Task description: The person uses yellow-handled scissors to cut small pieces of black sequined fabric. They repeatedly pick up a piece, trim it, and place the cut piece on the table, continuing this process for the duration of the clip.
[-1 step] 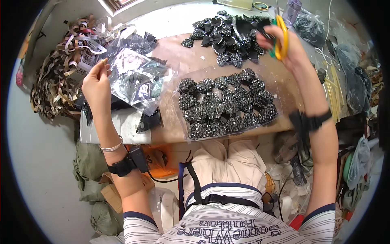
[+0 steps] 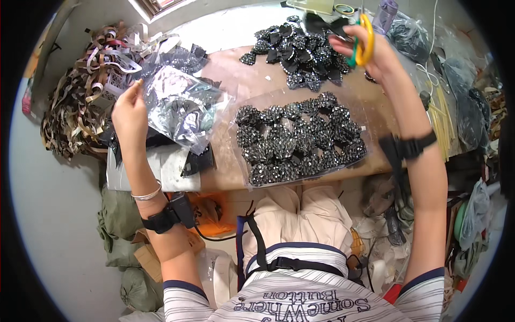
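Scissors | gripped in right hand fingers, near black bows | left hand fingers closed, contents unclear

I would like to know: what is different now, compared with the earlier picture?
The right hand, with the scissors in it, has moved slightly left and up. The dark piece beside its fingers is farther up; whether it is held is unclear. The left hand shifted only a little. The dark sparkly bows in rows stayed as they were.
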The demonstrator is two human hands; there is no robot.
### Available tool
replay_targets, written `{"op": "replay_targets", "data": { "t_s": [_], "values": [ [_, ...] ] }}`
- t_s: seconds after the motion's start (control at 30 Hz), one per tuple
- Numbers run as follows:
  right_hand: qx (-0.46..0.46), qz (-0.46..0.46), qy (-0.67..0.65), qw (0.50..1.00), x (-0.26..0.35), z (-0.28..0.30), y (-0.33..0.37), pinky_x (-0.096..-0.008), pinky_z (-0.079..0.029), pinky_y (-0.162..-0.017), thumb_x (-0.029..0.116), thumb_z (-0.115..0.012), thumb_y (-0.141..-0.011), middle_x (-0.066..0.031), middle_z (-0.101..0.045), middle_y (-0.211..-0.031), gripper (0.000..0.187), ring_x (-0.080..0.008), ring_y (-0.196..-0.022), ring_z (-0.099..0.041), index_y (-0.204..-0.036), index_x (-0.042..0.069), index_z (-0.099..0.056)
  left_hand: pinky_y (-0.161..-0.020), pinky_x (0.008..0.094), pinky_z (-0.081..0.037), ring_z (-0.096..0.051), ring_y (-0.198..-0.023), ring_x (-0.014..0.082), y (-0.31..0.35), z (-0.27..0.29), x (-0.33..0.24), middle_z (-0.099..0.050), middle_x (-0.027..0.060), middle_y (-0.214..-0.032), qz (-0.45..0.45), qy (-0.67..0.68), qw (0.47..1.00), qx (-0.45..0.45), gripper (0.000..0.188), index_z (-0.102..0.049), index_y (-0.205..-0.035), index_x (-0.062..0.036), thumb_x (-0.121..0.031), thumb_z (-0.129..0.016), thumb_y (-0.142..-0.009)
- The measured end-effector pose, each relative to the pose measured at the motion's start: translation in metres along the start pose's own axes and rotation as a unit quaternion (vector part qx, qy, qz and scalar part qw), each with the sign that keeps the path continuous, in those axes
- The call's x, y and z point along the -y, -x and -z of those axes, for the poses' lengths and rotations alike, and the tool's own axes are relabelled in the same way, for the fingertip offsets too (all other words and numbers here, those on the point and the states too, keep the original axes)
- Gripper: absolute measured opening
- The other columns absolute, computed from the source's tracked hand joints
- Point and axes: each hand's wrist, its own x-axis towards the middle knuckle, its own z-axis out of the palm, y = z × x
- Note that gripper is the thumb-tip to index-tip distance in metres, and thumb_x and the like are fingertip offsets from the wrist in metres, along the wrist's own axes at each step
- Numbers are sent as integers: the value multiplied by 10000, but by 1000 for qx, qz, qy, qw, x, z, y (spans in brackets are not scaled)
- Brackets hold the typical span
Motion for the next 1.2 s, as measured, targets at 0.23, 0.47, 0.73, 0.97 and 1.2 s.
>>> {"op": "replay_targets", "data": {
  "t_s": [0.23,0.47,0.73,0.97,1.2],
  "values": [
    [58,-71,-30,995,-18,2,24,-340,-581,-787,171,-596,-882,-272,-615,-1067,414,-293,-924,-664,-1145,-118,-459,-854,405,-466,-630,-940,293,103,-42,-89,-670,151,-951,-241,206,912,259,311,-631,-1106,-35,-107,-677,-807],
    [72,-166,101,978,-8,-9,159,-248,-542,-565,180,-621,-863,-179,-687,-918,344,-161,-644,-651,-1093,-68,-559,-830,400,-463,-566,-950,330,168,-80,-122,-595,139,-956,-251,74,926,272,382,-623,-1065,-3,-149,-737,-731],
    [102,-190,-115,970,-45,-31,230,-350,-572,-816,265,-657,-911,-191,-634,-1091,456,-254,-927,-677,-1185,-71,-519,-928,292,-474,-580,-1090,188,179,-51,-143,-560,54,-1072,115,674,697,217,254,-539,-1096,-7,98,-585,-869],
    [6,-175,-170,970,-40,-43,234,-329,-589,-728,30,-585,-863,-184,-657,-998,344,-237,-824,-690,-1189,-66,-528,-826,305,-499,-558,-1030,182,202,-34,-142,-478,74,-1130,-149,342,916,145,338,-655,-1053,-39,30,-764,-740],
    [40,-154,-95,983,-38,-38,245,-328,-578,-739,-4,-589,-828,-170,-655,-991,394,-233,-828,-686,-1209,-74,-518,-722,252,-520,-577,-934,163,202,-22,-143,-484,89,-1119,-94,354,902,228,302,-653,-1009,-29,4,-772,-734]
  ]
}}
